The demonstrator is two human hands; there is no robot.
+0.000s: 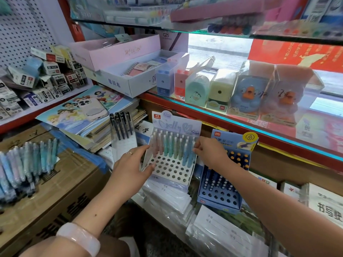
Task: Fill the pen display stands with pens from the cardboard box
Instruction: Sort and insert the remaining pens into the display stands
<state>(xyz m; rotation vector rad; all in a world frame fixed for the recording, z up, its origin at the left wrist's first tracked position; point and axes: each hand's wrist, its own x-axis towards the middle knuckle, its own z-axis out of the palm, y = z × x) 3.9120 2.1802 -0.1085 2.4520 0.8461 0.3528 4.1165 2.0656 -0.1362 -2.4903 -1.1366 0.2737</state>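
A pale "Jelly" pen display stand (171, 170) leans on stacked notebooks at centre, its back rows filled with pastel pens (172, 145) and its front holes bare. My left hand (132, 162) holds the stand's left edge between thumb and fingers. My right hand (207, 150) grips its right edge beside the pens. A blue display stand (220, 199) to the right holds dark pens with white tips. A bundle of pastel pens (24, 164) lies on the cardboard box (55, 191) at the left.
A clear holder of black pens (121, 127) stands behind my left hand, beside a pile of colouring books with a phone (91, 108) on top. Boxed sharpeners line the glass shelf (241, 125) above. Wrapped notebooks (219, 230) lie under the stands.
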